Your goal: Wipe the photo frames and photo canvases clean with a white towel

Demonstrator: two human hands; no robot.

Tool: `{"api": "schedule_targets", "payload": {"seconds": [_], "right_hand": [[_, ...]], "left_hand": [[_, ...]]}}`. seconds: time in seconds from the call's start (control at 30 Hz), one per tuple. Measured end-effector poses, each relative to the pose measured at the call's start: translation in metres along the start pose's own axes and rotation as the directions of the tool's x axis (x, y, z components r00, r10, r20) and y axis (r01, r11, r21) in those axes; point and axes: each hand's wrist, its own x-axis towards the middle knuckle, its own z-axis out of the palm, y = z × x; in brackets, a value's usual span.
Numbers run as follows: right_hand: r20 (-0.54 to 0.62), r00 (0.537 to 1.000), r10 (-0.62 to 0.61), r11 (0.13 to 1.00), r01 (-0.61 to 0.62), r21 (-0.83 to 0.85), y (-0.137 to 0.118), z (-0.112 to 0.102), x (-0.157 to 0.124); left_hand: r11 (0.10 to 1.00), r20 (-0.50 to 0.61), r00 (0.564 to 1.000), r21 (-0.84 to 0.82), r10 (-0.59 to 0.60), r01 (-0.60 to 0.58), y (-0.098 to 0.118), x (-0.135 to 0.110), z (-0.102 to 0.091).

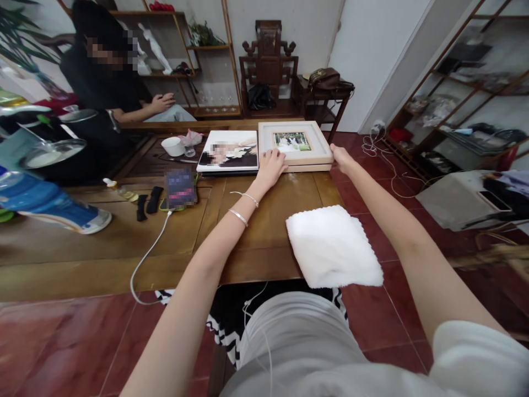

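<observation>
At the far edge of the wooden table [264, 231], 12 o'clock from the viewer: pale wood picture frame [294, 128], lying flat, photo side up. It seems to rest on a second pale slab beneath; what that is, I cannot tell.

Left hand [270, 165]: open, palm down, fingers laid on the frame's near-left corner. Frame lies at 1 o'clock from this hand, touching. Two bracelets on the wrist.

Right hand [341, 157]: pressed to the frame's near-right corner. Frame at 10 o'clock from it, touching. Fingers hidden; whether they grip, I cannot tell.

Flat photo print [229, 150] just beside the frame, at its 9 o'clock. White cloth [333, 246] near the table's front edge, between the forearms. Phone [179, 188] on a cable at 10 o'clock. Another person [103, 71] sits well beyond, at 10 o'clock.
</observation>
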Motion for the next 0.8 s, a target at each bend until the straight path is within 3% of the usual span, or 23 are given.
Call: {"api": "schedule_targets", "payload": {"seconds": [0.17, 0.3, 0.43, 0.8], "right_hand": [[0.021, 0.989, 0.143, 0.969, -0.145, 0.200, 0.008, 0.001, -0.002], [0.126, 0.973, 0.194, 0.919, -0.225, 0.324, 0.006, -0.005, -0.005], [0.225, 0.954, 0.196, 0.855, -0.279, 0.438, 0.004, -0.006, -0.011], [0.318, 0.933, 0.168, 0.686, -0.342, 0.642, 0.006, 0.003, -0.020]], "left_hand": [[0.996, 0.013, 0.999, -0.084, -0.030, 0.031, 0.012, 0.009, 0.008], [0.986, -0.006, 0.998, -0.156, -0.065, 0.063, 0.010, 0.011, 0.010], [0.979, -0.021, 0.997, -0.192, -0.078, 0.072, 0.009, 0.010, 0.009], [0.955, -0.056, 0.992, -0.281, -0.111, 0.091, 0.007, 0.011, 0.014]]}}
